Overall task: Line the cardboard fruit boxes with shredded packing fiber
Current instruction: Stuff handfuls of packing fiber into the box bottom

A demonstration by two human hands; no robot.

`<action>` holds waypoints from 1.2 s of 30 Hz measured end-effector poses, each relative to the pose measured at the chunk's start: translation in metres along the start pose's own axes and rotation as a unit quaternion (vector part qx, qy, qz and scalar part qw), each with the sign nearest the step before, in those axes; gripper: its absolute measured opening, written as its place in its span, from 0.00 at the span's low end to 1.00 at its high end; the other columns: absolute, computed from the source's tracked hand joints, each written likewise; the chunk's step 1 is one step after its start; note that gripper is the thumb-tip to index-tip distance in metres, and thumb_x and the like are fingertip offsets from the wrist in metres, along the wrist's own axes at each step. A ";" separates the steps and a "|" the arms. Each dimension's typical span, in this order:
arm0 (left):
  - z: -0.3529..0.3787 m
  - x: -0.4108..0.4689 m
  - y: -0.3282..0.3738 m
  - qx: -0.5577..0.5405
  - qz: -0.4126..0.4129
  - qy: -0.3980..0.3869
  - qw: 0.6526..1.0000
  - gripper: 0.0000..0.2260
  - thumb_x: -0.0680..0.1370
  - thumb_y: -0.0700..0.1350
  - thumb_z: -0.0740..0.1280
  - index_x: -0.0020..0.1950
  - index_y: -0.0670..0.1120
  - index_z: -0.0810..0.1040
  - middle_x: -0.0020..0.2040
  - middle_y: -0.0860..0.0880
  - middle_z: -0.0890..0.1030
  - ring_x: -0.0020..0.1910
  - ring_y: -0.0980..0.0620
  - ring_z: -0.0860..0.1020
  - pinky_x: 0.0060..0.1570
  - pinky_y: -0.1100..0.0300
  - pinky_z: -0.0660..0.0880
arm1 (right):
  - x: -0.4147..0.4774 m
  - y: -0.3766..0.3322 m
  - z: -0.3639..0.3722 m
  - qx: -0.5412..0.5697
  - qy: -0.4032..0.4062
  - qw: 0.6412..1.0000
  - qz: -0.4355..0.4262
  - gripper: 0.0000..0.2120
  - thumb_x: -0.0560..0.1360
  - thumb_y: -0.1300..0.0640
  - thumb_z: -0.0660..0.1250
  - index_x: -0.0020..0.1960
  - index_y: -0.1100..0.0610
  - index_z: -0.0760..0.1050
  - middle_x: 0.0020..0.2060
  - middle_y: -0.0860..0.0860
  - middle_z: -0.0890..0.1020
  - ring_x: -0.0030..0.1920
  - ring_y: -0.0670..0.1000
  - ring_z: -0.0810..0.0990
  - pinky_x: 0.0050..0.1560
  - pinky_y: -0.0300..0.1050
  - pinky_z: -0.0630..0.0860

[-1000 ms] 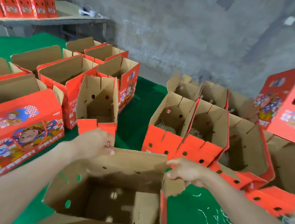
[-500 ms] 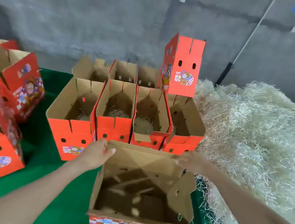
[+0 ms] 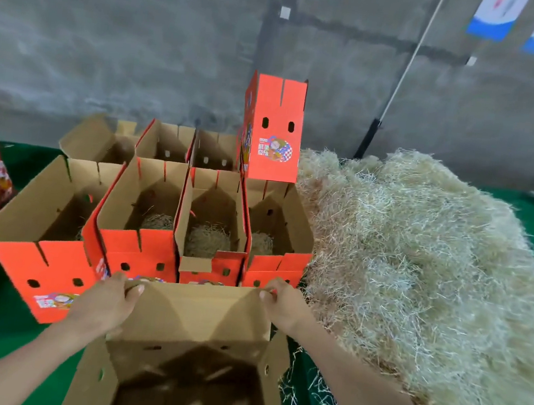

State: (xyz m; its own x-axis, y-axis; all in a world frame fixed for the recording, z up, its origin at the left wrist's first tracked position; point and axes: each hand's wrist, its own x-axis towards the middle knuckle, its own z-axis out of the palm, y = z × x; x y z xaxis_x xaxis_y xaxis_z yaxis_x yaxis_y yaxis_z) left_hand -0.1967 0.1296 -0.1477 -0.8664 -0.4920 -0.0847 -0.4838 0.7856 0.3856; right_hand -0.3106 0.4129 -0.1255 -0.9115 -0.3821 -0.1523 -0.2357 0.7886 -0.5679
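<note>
Both hands grip the far flap of the open box [image 3: 193, 354]: the left hand [image 3: 105, 303] curls over its left corner, the right hand [image 3: 283, 305] pinches its right corner. Just beyond the hands stand the lined boxes [image 3: 212, 229] with fiber inside. The fiber heap [image 3: 418, 271] lies right of the right hand.
</note>
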 end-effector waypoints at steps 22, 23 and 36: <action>0.007 -0.011 0.249 -0.215 0.274 0.035 0.937 0.09 0.75 0.39 0.66 0.41 0.53 0.80 0.37 0.60 0.80 0.36 0.63 0.78 0.35 0.75 0.69 | -0.038 0.111 -0.152 -0.187 0.150 0.970 -0.035 0.22 0.74 0.49 0.66 0.67 0.50 0.67 0.65 0.52 0.72 0.61 0.53 0.74 0.62 0.51 0.72; 0.014 -0.015 0.272 -0.247 0.276 0.015 0.929 0.10 0.75 0.39 0.66 0.39 0.54 0.80 0.37 0.59 0.80 0.36 0.61 0.79 0.36 0.73 0.71 | -0.044 0.120 -0.160 -0.261 0.136 0.956 -0.012 0.29 0.72 0.44 0.67 0.70 0.47 0.62 0.70 0.53 0.64 0.69 0.57 0.65 0.70 0.58 0.61; 0.071 -0.029 0.400 -0.347 0.223 -0.242 0.878 0.42 0.67 0.62 0.71 0.74 0.64 0.50 0.77 0.57 0.48 0.75 0.52 0.50 0.71 0.43 0.53 | -0.054 0.199 -0.206 -0.060 0.287 0.952 0.091 0.11 0.71 0.67 0.64 0.51 0.57 0.74 0.50 0.55 0.79 0.45 0.52 0.80 0.35 0.30 0.74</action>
State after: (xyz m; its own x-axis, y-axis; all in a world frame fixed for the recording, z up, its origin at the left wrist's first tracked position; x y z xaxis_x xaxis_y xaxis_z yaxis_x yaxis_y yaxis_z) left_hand -0.3737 0.4852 -0.0559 -0.9830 0.1554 -0.0977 -0.0359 0.3590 0.9326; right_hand -0.3776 0.6896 -0.0641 -0.9670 0.0649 0.2464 -0.0613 0.8793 -0.4723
